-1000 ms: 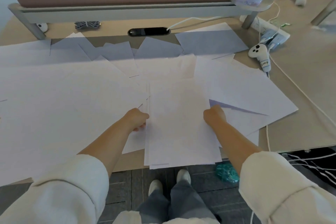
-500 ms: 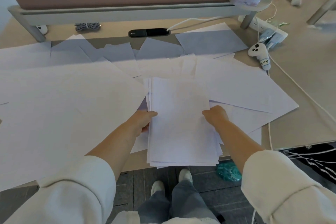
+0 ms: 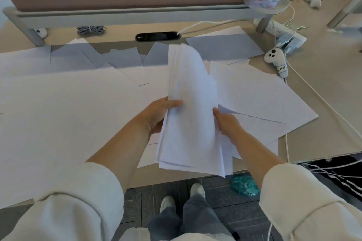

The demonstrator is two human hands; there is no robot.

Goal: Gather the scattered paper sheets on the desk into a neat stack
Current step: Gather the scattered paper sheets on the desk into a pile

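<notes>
I hold the stack [image 3: 193,115] between both hands, lifted off the desk [image 3: 333,103] and tilted, its far end raised and curling, its near end hanging past the desk edge. My left hand [image 3: 156,115] is closed on the stack's left edge about halfway along, thumb lying across the top sheet, fingers hidden underneath. My right hand [image 3: 228,123] presses against the right edge at the same height, thumb tip at the paper's edge; whether its fingers curl under the stack I cannot tell. The sheets in the stack are not squared: their near corners fan out unevenly.

Loose sheets [image 3: 260,100] lie flat on the desk just right of my right hand, overlapping one another. More sheets [image 3: 58,115] cover the desk to the left of my left arm and along the far side under the divider [image 3: 125,13]. A white controller [image 3: 275,60] lies beyond the right-hand sheets, apart from them.
</notes>
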